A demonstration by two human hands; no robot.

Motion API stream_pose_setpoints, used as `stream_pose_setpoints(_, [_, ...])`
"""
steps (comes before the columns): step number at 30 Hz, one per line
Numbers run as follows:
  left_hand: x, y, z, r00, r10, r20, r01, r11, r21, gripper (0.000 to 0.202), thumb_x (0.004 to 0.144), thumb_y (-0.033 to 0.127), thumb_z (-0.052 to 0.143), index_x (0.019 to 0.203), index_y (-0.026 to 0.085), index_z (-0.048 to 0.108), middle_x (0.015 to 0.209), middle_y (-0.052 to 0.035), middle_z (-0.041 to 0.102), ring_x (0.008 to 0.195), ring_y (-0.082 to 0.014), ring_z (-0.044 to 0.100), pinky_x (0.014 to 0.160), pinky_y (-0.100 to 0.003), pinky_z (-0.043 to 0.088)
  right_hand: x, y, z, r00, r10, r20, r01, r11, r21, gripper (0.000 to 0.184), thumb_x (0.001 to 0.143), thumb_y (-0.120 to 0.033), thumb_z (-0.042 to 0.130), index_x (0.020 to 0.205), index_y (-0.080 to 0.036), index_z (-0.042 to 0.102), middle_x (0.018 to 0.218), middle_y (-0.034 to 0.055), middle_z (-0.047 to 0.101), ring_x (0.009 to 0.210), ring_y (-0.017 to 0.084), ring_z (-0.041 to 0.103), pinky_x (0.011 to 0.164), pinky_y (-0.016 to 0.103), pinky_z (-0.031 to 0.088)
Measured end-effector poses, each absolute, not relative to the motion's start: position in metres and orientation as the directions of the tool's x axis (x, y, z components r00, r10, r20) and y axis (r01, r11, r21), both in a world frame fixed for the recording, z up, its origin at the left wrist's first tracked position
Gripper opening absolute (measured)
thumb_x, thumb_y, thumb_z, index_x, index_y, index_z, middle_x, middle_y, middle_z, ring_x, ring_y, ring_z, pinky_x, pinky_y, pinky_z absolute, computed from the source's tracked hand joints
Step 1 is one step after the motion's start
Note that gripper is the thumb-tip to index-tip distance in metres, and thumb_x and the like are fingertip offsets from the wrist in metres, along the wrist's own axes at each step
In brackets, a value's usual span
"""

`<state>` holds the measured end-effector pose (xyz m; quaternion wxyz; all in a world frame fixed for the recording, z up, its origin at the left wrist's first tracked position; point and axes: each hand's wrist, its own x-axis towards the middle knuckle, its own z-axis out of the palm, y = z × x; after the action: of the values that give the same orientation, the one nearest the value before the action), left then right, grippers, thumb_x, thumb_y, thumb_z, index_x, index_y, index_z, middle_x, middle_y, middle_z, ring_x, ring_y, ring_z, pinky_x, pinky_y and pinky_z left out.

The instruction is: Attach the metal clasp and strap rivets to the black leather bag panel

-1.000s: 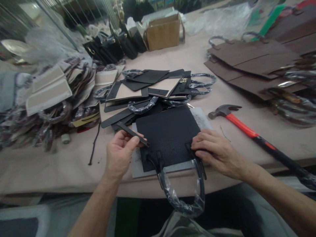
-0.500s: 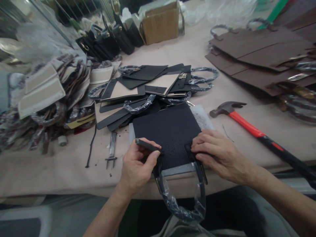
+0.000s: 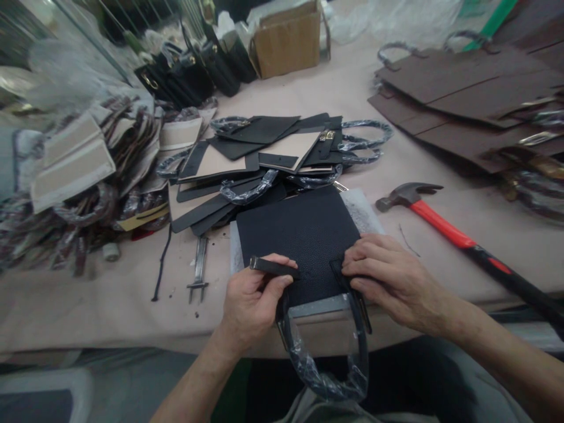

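Since 0.5 s ago our left hand [image 3: 251, 299] has carried the narrow black strip [image 3: 274, 267] slightly rightward, to the near left edge of the black panel [image 3: 299, 235], lower centre of the frame. Its fingers pinch the strip. Our right hand [image 3: 388, 279] lies flat, fingers extended, pressing the panel's near right corner and grasping nothing. We judge the step as setting the strip where the handle [image 3: 326, 382] joins; aligning it calls for a steady panel. The panel is pebbled and matte, probably leather, and the looped handle wears crinkled plastic. 1 red-shafted hammer [image 3: 440, 226] lies on the table [image 3: 110, 305] at right.
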<state>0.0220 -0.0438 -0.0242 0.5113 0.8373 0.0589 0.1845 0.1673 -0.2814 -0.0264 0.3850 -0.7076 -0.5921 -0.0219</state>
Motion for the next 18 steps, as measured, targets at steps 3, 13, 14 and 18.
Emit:
stream_pose_setpoints(3, [0.0243, -0.0438, -0.0223, 0.932, 0.267, 0.246, -0.095, -0.476, 0.874, 0.018, 0.094, 0.014, 0.066, 0.108, 0.023, 0.074, 0.103, 0.0003, 0.078, 0.094, -0.0147, 0.075, 0.084, -0.022, 0.061, 0.1672, -0.2819, -0.0271, 0.304, 0.819, 0.486, 0.855, -0.01, -0.518, 0.013, 0.104, -0.023, 0.052, 0.106, -0.019, 0.064, 0.103, 0.0075, 0.066, 0.095, 0.022, 0.059, 0.093, 0.042, 0.045])
stream_pose_setpoints(13, [0.0217, -0.0491, -0.029, 0.903, 0.266, 0.339, -0.151, -0.541, 0.827, 0.016, 0.095, 0.015, 0.066, 0.109, 0.022, 0.07, 0.104, 0.0001, 0.077, 0.096, -0.0149, 0.074, 0.091, -0.024, 0.058, 0.1672, -0.2828, -0.0281, 0.297, 0.824, 0.483, 0.85, 0.002, -0.527, 0.011, 0.105, -0.022, 0.052, 0.107, -0.018, 0.062, 0.104, 0.007, 0.064, 0.097, 0.022, 0.057, 0.096, 0.044, 0.042])
stream_pose_setpoints(14, [0.022, -0.0493, -0.0297, 0.902, 0.276, 0.333, -0.144, -0.536, 0.832, 0.016, 0.095, 0.015, 0.066, 0.109, 0.022, 0.07, 0.104, 0.0004, 0.077, 0.097, -0.0147, 0.074, 0.091, -0.024, 0.058, 0.1672, -0.283, -0.0281, 0.297, 0.823, 0.484, 0.852, 0.001, -0.524, 0.011, 0.105, -0.022, 0.053, 0.107, -0.018, 0.063, 0.104, 0.007, 0.064, 0.096, 0.022, 0.057, 0.095, 0.043, 0.042])
stream_pose_setpoints(18, [0.0217, -0.0491, -0.0317, 0.906, 0.257, 0.338, -0.152, -0.547, 0.823, 0.017, 0.095, 0.014, 0.065, 0.108, 0.023, 0.07, 0.105, 0.001, 0.077, 0.096, -0.0141, 0.074, 0.09, -0.023, 0.058, 0.1674, -0.2835, -0.029, 0.294, 0.822, 0.488, 0.856, 0.001, -0.517, 0.011, 0.104, -0.022, 0.053, 0.107, -0.018, 0.063, 0.104, 0.0074, 0.063, 0.096, 0.023, 0.056, 0.094, 0.043, 0.042])
